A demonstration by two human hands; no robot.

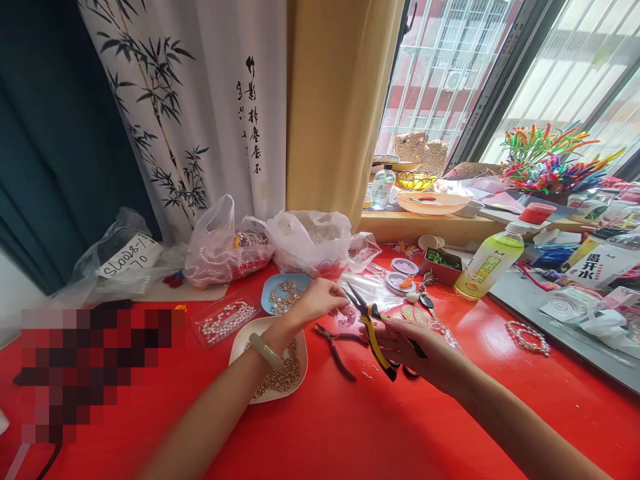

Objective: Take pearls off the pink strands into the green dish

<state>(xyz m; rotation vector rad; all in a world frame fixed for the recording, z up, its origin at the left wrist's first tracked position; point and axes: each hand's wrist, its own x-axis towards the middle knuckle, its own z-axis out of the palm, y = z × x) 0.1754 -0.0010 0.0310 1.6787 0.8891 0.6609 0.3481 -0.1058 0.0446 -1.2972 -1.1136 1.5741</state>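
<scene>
Open along the near tabletop (310,440) between left forearm (220,400) and right forearm (480,387), and again from the latter over to a pearl bracelet (526,346). Barred on the left by a cream dish (239,347), between left hand (320,300) and right hand (405,337) by yellow-handled pliers (371,327), nearby by dark-handled pliers (341,357), behind by plastic bags (310,237).

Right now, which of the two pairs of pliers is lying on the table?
The dark-handled pliers, lying on the red table; the other, yellow-and-black pair is held in the right hand.
</scene>
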